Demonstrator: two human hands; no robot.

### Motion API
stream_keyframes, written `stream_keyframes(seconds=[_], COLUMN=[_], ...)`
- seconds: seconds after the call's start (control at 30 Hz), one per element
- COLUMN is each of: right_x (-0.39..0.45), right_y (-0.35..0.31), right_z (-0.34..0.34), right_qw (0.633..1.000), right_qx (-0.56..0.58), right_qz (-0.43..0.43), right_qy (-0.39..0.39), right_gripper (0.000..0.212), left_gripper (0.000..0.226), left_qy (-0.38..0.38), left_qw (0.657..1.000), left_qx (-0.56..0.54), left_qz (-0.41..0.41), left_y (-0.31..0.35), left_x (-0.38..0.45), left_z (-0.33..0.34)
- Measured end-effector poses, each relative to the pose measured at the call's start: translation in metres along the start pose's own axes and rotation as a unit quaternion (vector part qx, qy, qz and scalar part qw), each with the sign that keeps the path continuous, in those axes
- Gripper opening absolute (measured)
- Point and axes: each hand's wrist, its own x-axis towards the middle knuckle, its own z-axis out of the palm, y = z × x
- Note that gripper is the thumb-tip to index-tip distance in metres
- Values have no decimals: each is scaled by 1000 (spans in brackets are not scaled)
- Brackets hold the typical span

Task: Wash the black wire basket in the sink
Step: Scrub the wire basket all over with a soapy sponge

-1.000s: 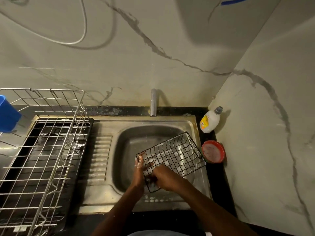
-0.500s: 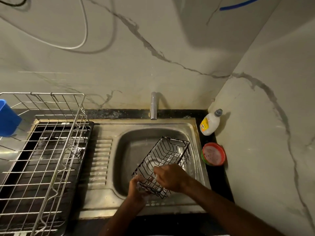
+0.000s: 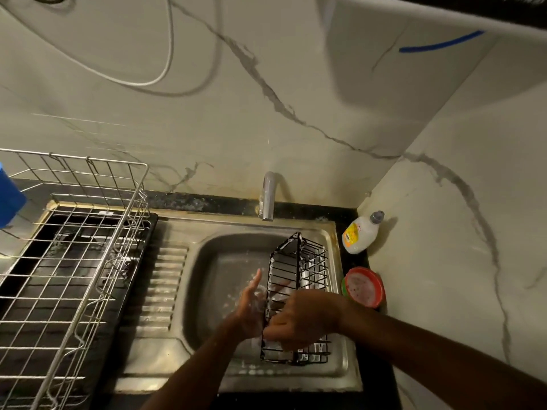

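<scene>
Steel makes up the sink (image 3: 207, 253), whose ribbed drainboard (image 3: 161, 287) lies to the left of the bowl, with a grey tap (image 3: 268, 196) standing at the far edge against the marbled wall (image 3: 207, 128). On the left, a silver wire dish rack (image 3: 68, 261) sits over a dark tray and crowds that side of the desk (image 3: 379, 377), and a blue object (image 3: 10, 196) shows at the frame's left edge beside it. On the right, a white soap bottle (image 3: 361, 233) with a yellow label leans in the far corner, and a red-rimmed round tub (image 3: 364, 287) sits just nearer, close beside the sink's right rim; what it holds cannot be made out. A white cable (image 3: 165, 63) loops across the wall above. Inside the bowl, toward its right side, the black wire basket (image 3: 299, 273) stands tipped on edge, its length running from near to far, and nothing shows inside it but foam on the wires. The right hand (image 3: 302, 318) reaches in from the right with its grip closed around the basket's near part, the forearm crossing over the sink's near right corner. The left hand (image 3: 251, 303) comes up from the near edge, soapy, fingers straight and held flat against the basket's left face, its grip open.
</scene>
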Motion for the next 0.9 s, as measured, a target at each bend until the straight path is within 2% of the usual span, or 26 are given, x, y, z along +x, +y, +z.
stream_keyframes(seconds=[0.17, 0.3, 0.33, 0.43, 0.47, 0.53, 0.63, 0.7, 0.77, 0.83, 0.9], right_x=[-19, -17, -13, 10, 19, 30, 26, 6, -29, -74, -119], right_y=[14, 28, 29, 26, 24, 22, 14, 6, -2, -1, 8], right_z=[-11, 0, 4, 16, 18, 29, 42, 45, 45, 52, 66], right_qw=[994, 960, 946, 925, 923, 923, 911, 847, 735, 638, 568], right_qx=[35, 20, 2, -43, -45, -21, 62, 178, 210, 156, 106], right_qz=[74, 249, 291, 341, 349, 370, 407, 470, 561, 657, 740], right_qy=[-75, -130, -143, -160, -157, -108, 33, 172, 319, 370, 345], right_gripper=[17, 29, 31, 25, 25, 27, 23, 19, 20, 17, 14], left_gripper=[47, 24, 25, 69, 71, 49, 40, 39, 53, 65, 70], left_qy=[91, 122, 111, 117, 121, 155, 197, 209, 217, 218, 213], left_qw=[995, 991, 992, 991, 991, 985, 976, 971, 967, 966, 966], left_qx=[22, 28, 26, 3, 3, 5, -24, -57, -93, -112, -127], left_qz=[33, 43, 47, 57, 63, 76, 86, 100, 96, 78, 69], left_y=[-8, -14, -15, -27, -29, -34, -42, -40, -37, -35, -37], left_x=[13, 10, 6, 1, -4, -12, -13, -16, -16, -14, -11], left_z=[8, -4, -4, -12, -10, -9, -18, -21, -28, -37, -42])
